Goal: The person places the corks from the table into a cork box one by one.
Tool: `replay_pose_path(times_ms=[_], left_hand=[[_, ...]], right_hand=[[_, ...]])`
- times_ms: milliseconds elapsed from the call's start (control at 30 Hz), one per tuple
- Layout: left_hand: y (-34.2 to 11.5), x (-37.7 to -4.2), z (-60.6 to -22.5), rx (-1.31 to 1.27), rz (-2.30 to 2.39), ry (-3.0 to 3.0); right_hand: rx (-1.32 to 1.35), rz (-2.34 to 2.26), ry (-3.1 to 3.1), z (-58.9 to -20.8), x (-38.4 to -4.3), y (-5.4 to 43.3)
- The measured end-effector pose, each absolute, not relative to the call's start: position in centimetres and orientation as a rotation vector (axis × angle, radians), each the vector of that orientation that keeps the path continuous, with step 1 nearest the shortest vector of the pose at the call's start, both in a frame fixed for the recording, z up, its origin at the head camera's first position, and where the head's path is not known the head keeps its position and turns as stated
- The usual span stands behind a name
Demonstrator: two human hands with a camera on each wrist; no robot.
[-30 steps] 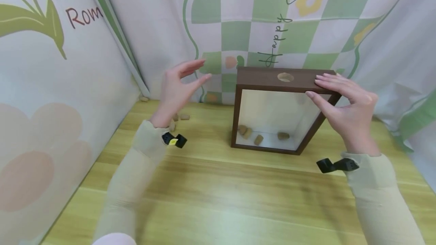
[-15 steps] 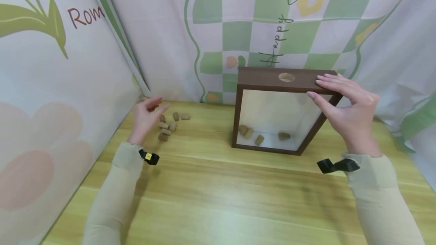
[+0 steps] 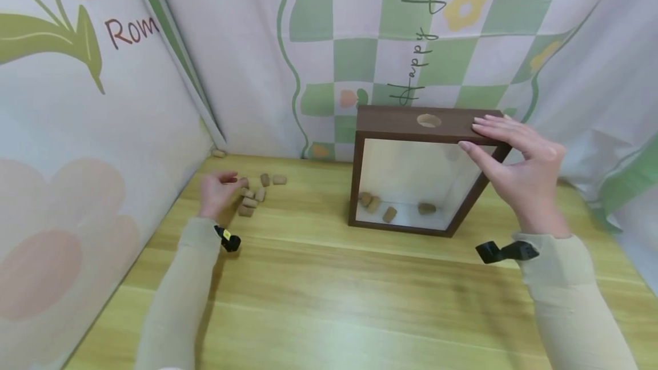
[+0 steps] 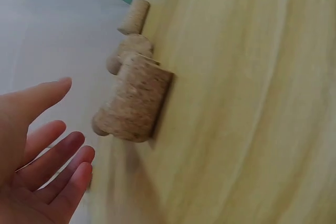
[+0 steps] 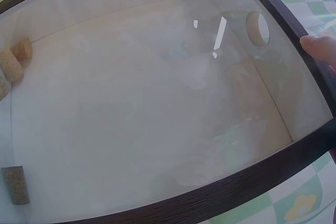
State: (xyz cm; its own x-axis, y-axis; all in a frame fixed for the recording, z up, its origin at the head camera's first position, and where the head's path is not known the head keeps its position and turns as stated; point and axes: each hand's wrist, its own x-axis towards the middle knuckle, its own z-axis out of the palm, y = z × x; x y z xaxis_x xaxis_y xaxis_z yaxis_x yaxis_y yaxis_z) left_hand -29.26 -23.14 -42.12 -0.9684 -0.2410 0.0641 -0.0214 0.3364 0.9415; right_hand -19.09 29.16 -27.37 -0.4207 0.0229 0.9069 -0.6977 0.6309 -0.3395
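Note:
Several corks (image 3: 249,202) lie in a loose cluster on the left of the table. My left hand (image 3: 218,193) is low beside them, fingertips right at the outermost cork. Thumb and fingers of that hand (image 4: 44,150) spread apart in the left wrist view, with a large-looking cork (image 4: 137,98) just beyond them. A dark brown shadow box (image 3: 390,116) with a clear front stands upright, and a round hole (image 3: 429,121) pierces its top. My right hand (image 3: 529,161) grips its upper right corner, fingers over the top and thumb on the front edge.
Inside the box, a few corks (image 3: 426,208) rest on the bottom. One stray cork (image 3: 218,153) sits in the far left table corner. Patterned curtains (image 3: 354,61) hang behind and along the left side of the wooden table (image 3: 319,296).
My left hand has come from beside the box down and left to the cork cluster, lower than half a second ago. The right hand stays on the box.

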Motion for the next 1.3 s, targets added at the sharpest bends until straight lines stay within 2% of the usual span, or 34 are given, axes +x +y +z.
replay_pose_path(times_ms=[200,567,733,1300], left_hand=[[-22.9,-29.7,-42.8,0.336,-1.885,-2.345],[-23.2,-30.6,-42.9,0.388,-1.727,-2.488],[-22.9,-30.4,-42.4,0.39,-1.478,-2.596],[-22.7,-30.5,-42.3,0.423,-1.393,-2.646]], right_hand=[[0.534,0.884,-1.846,-27.7,-19.5,29.6],[0.531,0.902,-1.836,-27.7,-19.4,29.6],[0.53,0.901,-1.839,-27.6,-19.3,29.4],[0.52,0.891,-1.847,-27.7,-19.5,29.5]])
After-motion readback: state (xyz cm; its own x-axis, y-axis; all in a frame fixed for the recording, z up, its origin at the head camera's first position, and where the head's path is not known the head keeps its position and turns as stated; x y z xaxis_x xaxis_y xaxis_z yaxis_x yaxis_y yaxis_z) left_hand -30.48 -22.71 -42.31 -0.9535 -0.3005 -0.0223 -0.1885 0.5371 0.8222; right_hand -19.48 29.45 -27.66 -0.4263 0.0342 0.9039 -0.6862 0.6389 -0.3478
